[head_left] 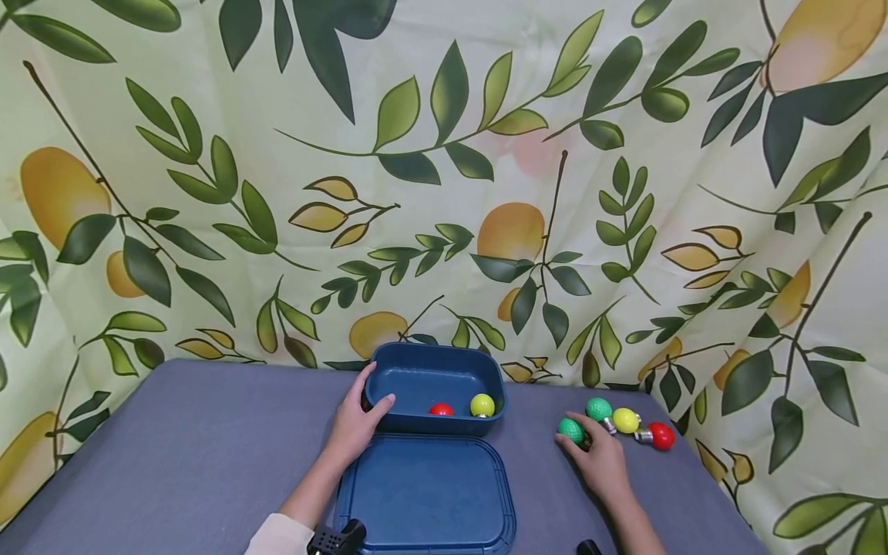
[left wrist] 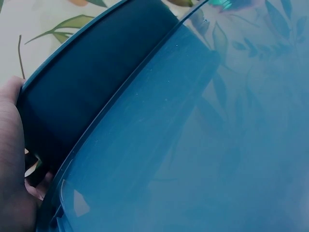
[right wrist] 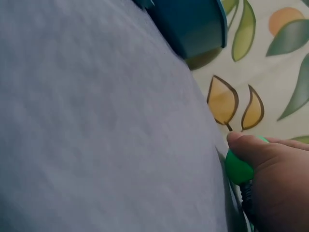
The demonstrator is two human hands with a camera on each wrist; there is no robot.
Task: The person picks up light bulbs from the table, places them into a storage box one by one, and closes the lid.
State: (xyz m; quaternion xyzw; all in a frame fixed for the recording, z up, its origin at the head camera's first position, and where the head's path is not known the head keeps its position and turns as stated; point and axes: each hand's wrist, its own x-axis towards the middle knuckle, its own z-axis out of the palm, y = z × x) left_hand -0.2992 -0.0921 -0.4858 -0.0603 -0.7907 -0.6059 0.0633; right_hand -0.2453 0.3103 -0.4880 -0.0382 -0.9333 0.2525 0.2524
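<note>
At the back middle of the table stands a dark blue plastic container [head_left: 437, 424]. A red light bulb [head_left: 441, 409] and a yellow light bulb [head_left: 482, 405] lie inside it. My left hand [head_left: 355, 422] grips the container's left end, thumb over the front rim and fingers round the corner. Over on the right, my right hand [head_left: 598, 455] pinches a green light bulb [head_left: 571, 430] between thumb and fingers. In the right wrist view the thumb lies across the green bulb [right wrist: 238, 168]; its base is partly hidden by the hand.
A blue lid [head_left: 426, 493] lies flat in front of the container. Beside the right hand lie another green bulb [head_left: 599, 409], a yellow bulb [head_left: 626, 420] and a red bulb [head_left: 661, 436]. A leaf-and-fruit patterned cloth [head_left: 430, 193] hangs behind the grey table [head_left: 208, 447].
</note>
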